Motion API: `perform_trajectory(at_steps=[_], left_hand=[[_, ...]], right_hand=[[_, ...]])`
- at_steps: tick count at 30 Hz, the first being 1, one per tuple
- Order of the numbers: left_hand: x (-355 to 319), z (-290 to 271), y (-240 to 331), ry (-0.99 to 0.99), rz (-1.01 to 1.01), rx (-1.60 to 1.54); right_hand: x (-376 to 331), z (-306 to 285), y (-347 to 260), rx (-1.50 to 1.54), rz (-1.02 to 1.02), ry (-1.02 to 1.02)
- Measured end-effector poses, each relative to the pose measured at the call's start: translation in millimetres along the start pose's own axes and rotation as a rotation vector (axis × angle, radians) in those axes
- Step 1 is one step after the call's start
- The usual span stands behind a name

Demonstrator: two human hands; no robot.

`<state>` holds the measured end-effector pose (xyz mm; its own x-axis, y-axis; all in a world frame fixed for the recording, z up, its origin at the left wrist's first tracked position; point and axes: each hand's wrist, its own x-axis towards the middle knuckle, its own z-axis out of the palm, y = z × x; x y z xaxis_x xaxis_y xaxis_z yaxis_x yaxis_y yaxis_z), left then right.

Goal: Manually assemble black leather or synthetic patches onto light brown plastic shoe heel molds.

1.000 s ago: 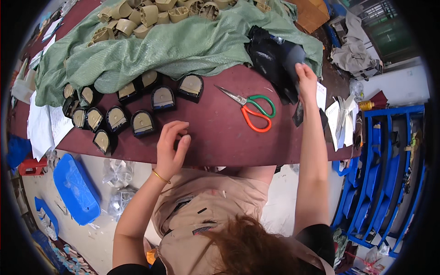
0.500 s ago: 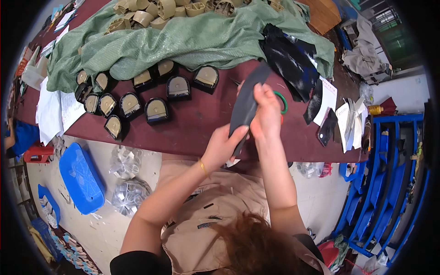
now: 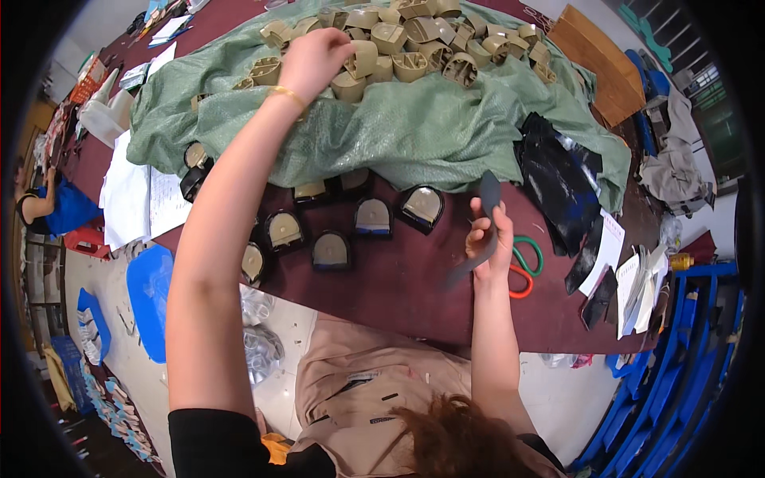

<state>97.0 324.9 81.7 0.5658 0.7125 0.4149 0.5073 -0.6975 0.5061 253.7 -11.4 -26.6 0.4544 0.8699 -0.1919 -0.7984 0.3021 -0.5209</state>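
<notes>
My left hand (image 3: 315,60) reaches far out over the pile and has its fingers on a beige plastic shoe heel (image 3: 362,59). Part of the grip is hidden behind the hand. Above the near right of the table my right hand (image 3: 496,239) holds a curved dark grey strip (image 3: 489,193), which looks like leather, between thumb and fingers. Its lower end hangs loose and blurred towards the left. Several more beige heels (image 3: 410,67) lie heaped on a green woven sheet (image 3: 414,131). Black-covered heels (image 3: 373,217) stand in loose rows nearer me, partly hidden by my left arm.
Scissors with green and red handles (image 3: 522,271) lie just right of my right hand. Black sheet pieces (image 3: 558,187) and papers (image 3: 603,253) are farther right. Blue shelving (image 3: 669,358) stands at the right, a blue tub (image 3: 147,299) on the left floor. Another person (image 3: 48,203) is at far left.
My left hand has let go of the dark strip and moved up to the heap of beige heels. My right hand keeps the strip, lower down. The view has shifted, showing more of the pile.
</notes>
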Motion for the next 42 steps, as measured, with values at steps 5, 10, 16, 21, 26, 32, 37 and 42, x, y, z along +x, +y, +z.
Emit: perform_trajectory(at_steps=[5,10,16,21,26,32,37,42], left_hand=[[28.7,52.6,-21.8,0.075,0.323,0.592],[-2.2,2.9,52.9,0.397,-0.238,-0.937],[-189.4,-19.0,115.1,-0.39,-0.671,-2.234],[-287.0,-2.7,148.4,-0.466,-0.59,-1.457],[-300.2,-4.2,161.0,-0.796,-0.036,-1.09],[-317.5,7.4,162.9,-0.713,-0.449,-1.875],[-329.4,3.6,192.9,-0.463,-0.927,-2.128],[-339.5,13.7,173.5,-0.306,-0.723,-1.582]], right_hand=[[12.7,-9.8,-2.0,0.336,-0.04,-0.315],[11.2,-12.0,-5.0,0.364,0.011,-0.449],[-2.3,-27.3,-12.5,0.638,0.023,-0.508],[-61.5,11.2,-31.7,0.522,-0.03,-0.499],[-117.7,33.3,-24.9,0.2,0.036,-0.564],[-167.8,49.1,-8.2,0.052,0.168,-0.3],[-187.8,29.1,17.3,-0.122,-0.006,-0.338],[-210.3,46.0,9.6,-0.693,-0.107,-0.22]])
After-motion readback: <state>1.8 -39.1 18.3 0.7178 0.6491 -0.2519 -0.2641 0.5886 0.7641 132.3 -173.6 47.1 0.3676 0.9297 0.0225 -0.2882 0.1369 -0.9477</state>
